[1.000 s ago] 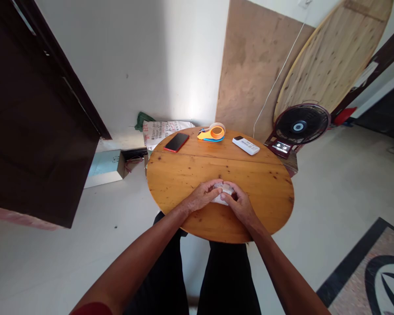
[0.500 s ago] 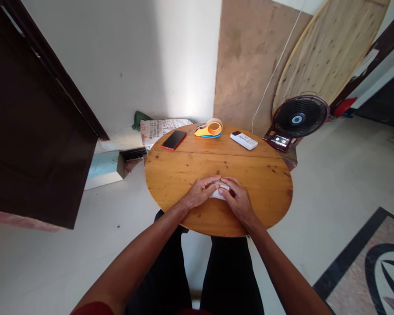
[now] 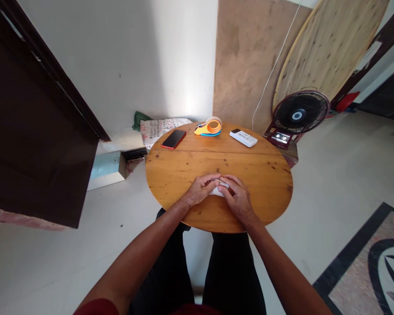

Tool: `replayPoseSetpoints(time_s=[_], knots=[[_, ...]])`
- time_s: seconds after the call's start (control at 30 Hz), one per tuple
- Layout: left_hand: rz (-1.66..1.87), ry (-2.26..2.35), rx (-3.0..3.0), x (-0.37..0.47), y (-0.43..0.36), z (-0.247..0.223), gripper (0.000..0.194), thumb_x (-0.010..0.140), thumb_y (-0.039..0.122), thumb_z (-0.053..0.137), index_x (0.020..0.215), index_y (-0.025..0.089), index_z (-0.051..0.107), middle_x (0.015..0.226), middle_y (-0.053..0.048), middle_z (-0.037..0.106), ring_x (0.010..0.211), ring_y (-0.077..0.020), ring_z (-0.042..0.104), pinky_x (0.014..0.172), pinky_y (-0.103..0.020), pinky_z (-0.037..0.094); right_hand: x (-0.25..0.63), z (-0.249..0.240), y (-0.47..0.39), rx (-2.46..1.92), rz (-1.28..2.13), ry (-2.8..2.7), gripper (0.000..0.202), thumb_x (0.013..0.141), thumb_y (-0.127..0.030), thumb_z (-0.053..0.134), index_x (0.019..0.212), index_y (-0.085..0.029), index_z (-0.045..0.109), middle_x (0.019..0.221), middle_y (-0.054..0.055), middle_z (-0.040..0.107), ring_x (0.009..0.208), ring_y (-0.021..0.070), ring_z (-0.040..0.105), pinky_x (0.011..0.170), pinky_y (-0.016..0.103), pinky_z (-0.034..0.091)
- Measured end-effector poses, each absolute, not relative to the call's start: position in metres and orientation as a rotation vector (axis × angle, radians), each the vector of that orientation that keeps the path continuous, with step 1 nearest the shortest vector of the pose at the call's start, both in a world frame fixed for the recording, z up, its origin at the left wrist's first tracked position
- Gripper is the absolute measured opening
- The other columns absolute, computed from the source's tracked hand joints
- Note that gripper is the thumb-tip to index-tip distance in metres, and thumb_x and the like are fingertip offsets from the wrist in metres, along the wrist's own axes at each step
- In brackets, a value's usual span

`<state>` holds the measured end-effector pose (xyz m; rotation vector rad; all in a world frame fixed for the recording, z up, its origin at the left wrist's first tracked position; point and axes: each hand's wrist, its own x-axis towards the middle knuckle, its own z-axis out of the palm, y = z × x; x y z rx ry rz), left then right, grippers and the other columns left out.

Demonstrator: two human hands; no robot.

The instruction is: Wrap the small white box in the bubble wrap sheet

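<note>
White packet (image 3: 217, 190): a small pale thing, mostly hidden, lying on the tabletop (image 3: 184, 168) between both sets of fingers; what it is cannot be told.
Left hand (image 3: 201, 190): fingers curled down and pinching the packet's left edge.
Right hand (image 3: 236, 197): fingers bent and pressed on its right side, touching the left fingertips.
Beyond the fingers: red phone (image 3: 174, 139), orange tape dispenser (image 3: 209, 127) and white remote (image 3: 243, 138), well apart.
Risk, slip: uneven pressure could let the packet squirt out sideways.
Risk, tear: opposing pulls might rip it.
Risk, view: hands cover it, so a bad grip may go unnoticed.
</note>
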<state>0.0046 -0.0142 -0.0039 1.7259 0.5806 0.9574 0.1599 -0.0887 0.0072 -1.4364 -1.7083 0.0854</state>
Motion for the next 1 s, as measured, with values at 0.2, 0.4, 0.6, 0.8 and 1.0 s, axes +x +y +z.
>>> replayPoseSetpoints(time_s=[0.2,0.4,0.6,0.8,1.0], knots=[[0.958,0.577,1.723,0.006,-0.014,-0.002,0.043,0.085,0.042,0.057,0.115,0.012,0.064,0.116,-0.012,0.065,0.110,-0.0233,0.059,0.100,-0.036,0.043,0.160,0.007,-0.089,-1.415,0.012,-1.726,0.028,0.089,-0.033,0.053,0.113,-0.025,0.066,0.114,0.007,0.063,0.105,0.0229,0.056,0.095,0.041,0.045],[0.959,0.602,1.697,0.007,-0.012,-0.004,0.044,0.084,0.045,0.057,0.113,0.014,0.065,0.113,-0.010,0.067,0.105,-0.0228,0.061,0.096,-0.035,0.045,0.160,0.004,-0.089,-1.361,-0.025,-1.733,0.030,0.089,-0.028,0.053,0.117,-0.022,0.064,0.116,0.008,0.063,0.107,0.0219,0.057,0.097,0.040,0.046],[0.950,0.615,1.649,0.009,-0.009,-0.008,0.043,0.084,0.043,0.057,0.113,0.013,0.066,0.114,-0.011,0.066,0.103,-0.0232,0.061,0.092,-0.034,0.046,0.162,-0.002,-0.088,-1.317,-0.028,-1.729,0.032,0.089,-0.024,0.053,0.119,-0.021,0.063,0.123,0.010,0.061,0.112,0.0207,0.057,0.099,0.038,0.047],[0.939,0.647,1.581,0.009,-0.009,-0.007,0.043,0.083,0.045,0.058,0.109,0.012,0.067,0.106,-0.010,0.069,0.095,-0.0210,0.062,0.086,-0.032,0.048,0.162,-0.003,-0.088,-1.284,-0.042,-1.715,0.026,0.088,-0.023,0.055,0.111,-0.023,0.068,0.127,0.009,0.058,0.110,0.0202,0.060,0.096,0.037,0.050],[0.937,0.657,1.557,0.010,-0.007,-0.007,0.045,0.082,0.047,0.058,0.109,0.011,0.066,0.103,-0.010,0.069,0.089,-0.0194,0.062,0.080,-0.029,0.048,0.161,-0.001,-0.089,-1.285,-0.038,-1.719,0.023,0.087,-0.022,0.055,0.104,-0.023,0.070,0.126,0.010,0.058,0.108,0.0205,0.061,0.093,0.037,0.051]])
